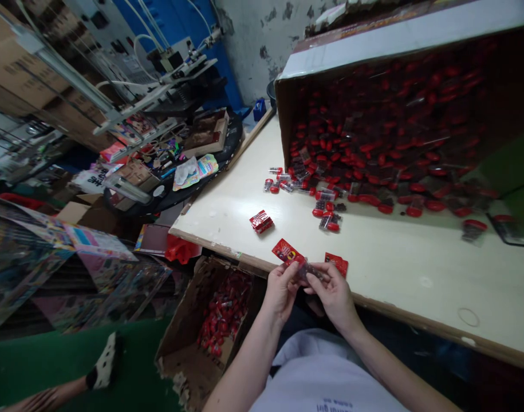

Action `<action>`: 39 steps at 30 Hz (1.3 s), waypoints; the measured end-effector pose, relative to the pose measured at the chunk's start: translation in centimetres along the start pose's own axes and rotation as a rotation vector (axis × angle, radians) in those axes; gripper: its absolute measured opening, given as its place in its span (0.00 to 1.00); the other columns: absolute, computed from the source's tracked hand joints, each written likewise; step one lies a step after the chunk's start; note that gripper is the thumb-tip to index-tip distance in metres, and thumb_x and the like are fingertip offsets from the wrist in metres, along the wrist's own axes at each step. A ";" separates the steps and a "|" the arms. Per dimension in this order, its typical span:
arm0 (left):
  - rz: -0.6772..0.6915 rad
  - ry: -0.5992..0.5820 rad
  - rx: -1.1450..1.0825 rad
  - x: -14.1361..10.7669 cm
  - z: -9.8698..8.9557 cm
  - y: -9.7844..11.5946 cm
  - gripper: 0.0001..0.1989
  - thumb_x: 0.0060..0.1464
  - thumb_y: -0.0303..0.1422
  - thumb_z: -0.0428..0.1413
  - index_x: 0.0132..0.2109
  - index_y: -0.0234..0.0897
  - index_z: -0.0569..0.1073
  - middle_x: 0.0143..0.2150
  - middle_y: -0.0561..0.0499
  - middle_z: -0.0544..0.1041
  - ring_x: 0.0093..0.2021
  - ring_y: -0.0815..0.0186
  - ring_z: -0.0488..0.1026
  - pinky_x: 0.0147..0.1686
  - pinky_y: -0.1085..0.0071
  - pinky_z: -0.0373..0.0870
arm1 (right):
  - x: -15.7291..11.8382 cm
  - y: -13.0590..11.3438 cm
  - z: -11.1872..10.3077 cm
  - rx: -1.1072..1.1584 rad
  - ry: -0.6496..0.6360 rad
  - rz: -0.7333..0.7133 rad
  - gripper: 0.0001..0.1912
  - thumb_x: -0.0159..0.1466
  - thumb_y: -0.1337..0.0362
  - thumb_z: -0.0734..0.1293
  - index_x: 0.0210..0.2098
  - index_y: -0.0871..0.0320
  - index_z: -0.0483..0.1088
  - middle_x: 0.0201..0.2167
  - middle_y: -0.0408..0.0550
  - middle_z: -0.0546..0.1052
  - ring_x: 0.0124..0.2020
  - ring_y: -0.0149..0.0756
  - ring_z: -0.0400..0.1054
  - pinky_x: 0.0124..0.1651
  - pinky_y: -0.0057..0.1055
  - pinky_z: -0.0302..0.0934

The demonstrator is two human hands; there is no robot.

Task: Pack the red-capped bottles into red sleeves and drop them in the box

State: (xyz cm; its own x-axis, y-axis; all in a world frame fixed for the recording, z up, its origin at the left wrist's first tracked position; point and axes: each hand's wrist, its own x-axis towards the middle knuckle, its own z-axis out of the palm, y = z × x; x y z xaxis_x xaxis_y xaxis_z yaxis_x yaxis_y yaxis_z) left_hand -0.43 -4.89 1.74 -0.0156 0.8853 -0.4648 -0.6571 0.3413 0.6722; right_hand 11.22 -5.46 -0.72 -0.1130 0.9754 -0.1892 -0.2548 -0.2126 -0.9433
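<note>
Plastic packet (299,261) with a red printed card, held just over the surface (420,274) near its front edge; left hand (281,292) and right hand (334,296) both pinch it; it looks light, slick and fairly stiff, safest taken by the card's edges.

- Bench (399,269): cream top, brown edge.
- Packets (326,222): clear, with red caps.
- Card (286,252): red, with yellow printed centre.
- Carton (176,355): plain brown.
- Wall (262,51): grey, blotched dark.
- Floor covering (51,360): green.
- Sock (107,361): white, black spots.
- Shirt (326,383): white, blue lettering.
</note>
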 end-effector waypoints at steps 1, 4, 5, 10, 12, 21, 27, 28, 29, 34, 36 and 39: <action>-0.004 -0.005 0.004 -0.1 -0.1 0.1 0.13 0.47 0.33 0.61 0.38 0.28 0.76 0.38 0.41 0.77 0.31 0.67 0.72 0.29 0.73 0.65 | 0.0 0.0 0.0 0.003 -0.008 0.009 0.16 0.58 0.57 0.69 0.42 0.56 0.65 0.35 0.47 0.76 0.31 0.35 0.74 0.30 0.30 0.72; -0.027 -0.030 0.001 -0.3 -0.4 0.3 0.13 0.48 0.33 0.60 0.39 0.28 0.76 0.38 0.40 0.77 0.33 0.66 0.72 0.34 0.72 0.67 | 0.1 0.1 0.3 0.037 -0.041 0.060 0.15 0.59 0.57 0.68 0.41 0.57 0.65 0.31 0.46 0.76 0.28 0.32 0.73 0.29 0.28 0.71; -0.033 -0.034 -0.005 -0.4 -0.5 0.4 0.13 0.48 0.33 0.60 0.40 0.28 0.76 0.38 0.40 0.77 0.34 0.66 0.73 0.35 0.71 0.67 | 0.1 0.1 0.4 0.046 -0.046 0.073 0.15 0.59 0.57 0.68 0.41 0.57 0.65 0.30 0.45 0.76 0.27 0.32 0.73 0.29 0.27 0.71; -0.017 0.030 -0.019 -0.4 -0.8 0.0 0.12 0.47 0.34 0.61 0.36 0.29 0.76 0.34 0.43 0.77 0.29 0.69 0.71 0.30 0.73 0.67 | -0.1 0.4 0.9 -0.047 -0.006 0.032 0.15 0.59 0.56 0.66 0.41 0.57 0.64 0.33 0.48 0.76 0.28 0.35 0.73 0.30 0.31 0.72; 0.012 0.090 -0.035 -0.4 -0.7 -0.3 0.10 0.46 0.33 0.62 0.33 0.29 0.76 0.30 0.46 0.76 0.27 0.72 0.70 0.30 0.75 0.66 | -0.3 0.3 0.8 -0.207 0.041 -0.064 0.15 0.59 0.55 0.66 0.42 0.56 0.65 0.36 0.50 0.76 0.32 0.38 0.74 0.34 0.34 0.72; -0.001 0.123 -0.035 -0.5 -0.9 -0.7 0.12 0.42 0.35 0.64 0.30 0.29 0.76 0.28 0.47 0.76 0.27 0.72 0.70 0.32 0.74 0.66 | 0.1 -0.2 0.7 -0.072 -0.012 0.027 0.15 0.58 0.55 0.67 0.40 0.56 0.66 0.32 0.47 0.76 0.28 0.35 0.73 0.29 0.30 0.71; -0.045 0.063 -0.025 -0.6 -1.0 0.2 0.15 0.44 0.39 0.62 0.32 0.29 0.76 0.30 0.46 0.77 0.28 0.70 0.71 0.35 0.72 0.66 | 0.4 -0.5 1.0 0.206 -0.017 0.226 0.15 0.56 0.57 0.70 0.39 0.58 0.66 0.28 0.44 0.76 0.26 0.31 0.73 0.27 0.24 0.69; -0.058 0.060 -0.031 -0.5 -0.9 0.3 0.16 0.44 0.40 0.62 0.33 0.29 0.76 0.30 0.45 0.77 0.28 0.69 0.71 0.34 0.72 0.66 | 0.4 -0.5 1.0 0.192 -0.007 0.210 0.16 0.56 0.57 0.70 0.39 0.58 0.66 0.29 0.45 0.76 0.27 0.31 0.73 0.27 0.24 0.69; -0.069 0.058 -0.034 -0.4 -0.7 0.4 0.16 0.44 0.41 0.62 0.33 0.29 0.76 0.31 0.45 0.77 0.28 0.69 0.72 0.34 0.72 0.66 | 0.4 -0.4 1.0 0.163 0.002 0.181 0.16 0.56 0.57 0.70 0.39 0.58 0.66 0.30 0.45 0.76 0.27 0.32 0.73 0.28 0.24 0.69; -0.056 0.096 -0.017 0.2 -0.1 0.0 0.15 0.42 0.38 0.64 0.31 0.28 0.75 0.28 0.46 0.76 0.24 0.71 0.70 0.28 0.74 0.66 | 0.3 0.1 0.9 -0.021 0.035 0.057 0.16 0.57 0.55 0.69 0.40 0.58 0.66 0.36 0.49 0.76 0.30 0.35 0.74 0.29 0.29 0.71; -0.041 0.136 -0.019 0.4 -0.1 -0.4 0.15 0.41 0.38 0.64 0.31 0.28 0.75 0.26 0.48 0.75 0.22 0.73 0.68 0.25 0.75 0.64 | 0.2 0.2 1.0 -0.064 0.045 0.030 0.16 0.58 0.55 0.68 0.41 0.57 0.65 0.39 0.50 0.76 0.32 0.37 0.74 0.31 0.32 0.72; -0.017 0.187 -0.023 0.5 -0.2 -0.9 0.15 0.39 0.37 0.65 0.30 0.28 0.75 0.24 0.50 0.74 0.21 0.74 0.67 0.22 0.77 0.61 | 0.1 0.5 1.3 -0.097 0.062 -0.009 0.16 0.58 0.55 0.68 0.42 0.56 0.65 0.42 0.52 0.75 0.35 0.39 0.74 0.32 0.33 0.72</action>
State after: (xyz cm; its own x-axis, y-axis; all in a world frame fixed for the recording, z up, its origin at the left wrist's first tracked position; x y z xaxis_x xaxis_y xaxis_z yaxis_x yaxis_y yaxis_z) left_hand 0.01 -4.84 0.81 -0.1427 0.8048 -0.5762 -0.6753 0.3465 0.6511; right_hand 9.87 -5.51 -0.85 -0.0508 0.9797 -0.1941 -0.1613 -0.1999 -0.9664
